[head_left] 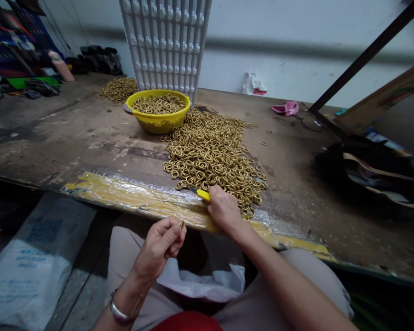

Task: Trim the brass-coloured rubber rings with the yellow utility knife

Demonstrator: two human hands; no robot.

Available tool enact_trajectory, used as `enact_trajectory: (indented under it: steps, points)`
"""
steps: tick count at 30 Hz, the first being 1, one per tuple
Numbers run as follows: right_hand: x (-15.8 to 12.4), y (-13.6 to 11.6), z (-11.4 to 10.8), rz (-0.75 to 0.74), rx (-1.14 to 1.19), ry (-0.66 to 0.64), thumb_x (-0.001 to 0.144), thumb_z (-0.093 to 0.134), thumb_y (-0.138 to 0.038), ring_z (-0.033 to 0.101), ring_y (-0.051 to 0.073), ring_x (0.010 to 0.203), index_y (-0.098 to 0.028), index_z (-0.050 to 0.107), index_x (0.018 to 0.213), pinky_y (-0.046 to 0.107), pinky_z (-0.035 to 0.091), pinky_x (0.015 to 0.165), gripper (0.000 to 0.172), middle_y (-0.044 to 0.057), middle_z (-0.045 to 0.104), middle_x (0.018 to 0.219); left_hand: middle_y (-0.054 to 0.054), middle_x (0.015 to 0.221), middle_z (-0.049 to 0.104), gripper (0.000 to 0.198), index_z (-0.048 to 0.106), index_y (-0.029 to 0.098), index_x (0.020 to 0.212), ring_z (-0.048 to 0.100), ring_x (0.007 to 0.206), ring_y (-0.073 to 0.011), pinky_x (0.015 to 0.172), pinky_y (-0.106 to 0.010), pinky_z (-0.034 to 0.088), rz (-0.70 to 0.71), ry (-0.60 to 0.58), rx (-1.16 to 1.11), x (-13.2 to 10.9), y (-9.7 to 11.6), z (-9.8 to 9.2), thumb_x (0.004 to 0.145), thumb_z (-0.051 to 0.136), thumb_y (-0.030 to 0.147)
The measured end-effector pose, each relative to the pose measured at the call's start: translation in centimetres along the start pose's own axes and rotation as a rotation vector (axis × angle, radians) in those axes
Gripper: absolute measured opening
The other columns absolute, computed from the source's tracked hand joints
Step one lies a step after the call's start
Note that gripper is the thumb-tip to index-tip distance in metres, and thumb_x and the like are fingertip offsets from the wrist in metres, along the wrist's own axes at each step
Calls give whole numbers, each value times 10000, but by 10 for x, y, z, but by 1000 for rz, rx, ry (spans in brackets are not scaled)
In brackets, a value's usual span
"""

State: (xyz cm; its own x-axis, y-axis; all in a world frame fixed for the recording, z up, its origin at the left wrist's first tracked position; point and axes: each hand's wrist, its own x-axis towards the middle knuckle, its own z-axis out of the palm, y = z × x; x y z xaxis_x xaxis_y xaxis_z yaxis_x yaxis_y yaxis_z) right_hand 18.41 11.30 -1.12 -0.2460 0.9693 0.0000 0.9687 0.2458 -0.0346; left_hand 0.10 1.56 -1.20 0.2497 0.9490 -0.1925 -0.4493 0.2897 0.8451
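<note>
My left hand point(160, 246) is closed in front of the table edge, pinching a gold-coloured ring point(181, 224) between thumb and finger; most of that ring is hidden. On the near side of the pile, my right hand point(224, 209) grips a yellow utility knife point(203, 195) whose dark blade points left. A broad heap of gold-coloured rings point(210, 147) spreads over the table from the bowl to my right hand. Behind and left of the heap, a yellow bowl point(158, 122) is filled with similar rings.
Yellow and clear tape point(124, 195) covers the table's front edge. Below it, an open white bag point(200, 285) lies between my knees. A grey ribbed panel point(165, 46) stands behind the bowl, near a smaller ring pile point(119, 88). A black bag point(369, 174) sits at the right.
</note>
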Motion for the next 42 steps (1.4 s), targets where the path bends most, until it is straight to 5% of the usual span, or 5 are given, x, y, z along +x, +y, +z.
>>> enact_trajectory:
  steps: [8, 16, 24, 32, 42]
  points:
    - [8, 3, 3, 21, 7, -54, 871, 427, -133, 609, 188, 783, -146, 573, 935, 268, 373, 651, 161, 98, 633, 927, -42, 763, 587, 237, 569, 142, 936, 427, 471, -47, 356, -129, 171, -147, 15, -224, 3, -10, -7, 819, 641, 336]
    - [-13, 2, -19, -225, 1045, -345, 805, 479, -273, 347, 74, 531, -162, 509, 669, 199, 275, 518, 178, -58, 405, 575, 3, 686, 570, 345, 551, 154, 1041, 381, 403, -23, 335, -122, 124, -166, 119, -202, 13, -18, -1, 812, 674, 381]
    - [-20, -6, -26, -358, 1304, -537, 825, 526, -336, 300, 60, 532, -155, 486, 712, 187, 250, 495, 217, -63, 366, 601, -7, 681, 589, 322, 547, 123, 838, 365, 378, -6, 337, -127, 138, -187, 58, -183, 12, -9, 1, 779, 707, 396]
    - [-33, -15, -22, -428, 649, -81, 810, 518, -124, 493, 118, 687, -156, 585, 829, 224, 343, 639, 77, 11, 578, 768, 3, 664, 566, 313, 550, 126, 745, 381, 445, -21, 357, -115, 198, -33, 205, -35, 10, -6, -1, 756, 733, 380]
    - [-41, -27, -19, -388, 200, -86, 855, 503, -142, 560, 151, 747, -158, 580, 962, 252, 327, 615, 132, 64, 638, 932, 26, 555, 522, 347, 628, 130, 820, 367, 431, -49, 385, -151, 227, 81, 346, 213, 11, -11, -9, 735, 723, 453]
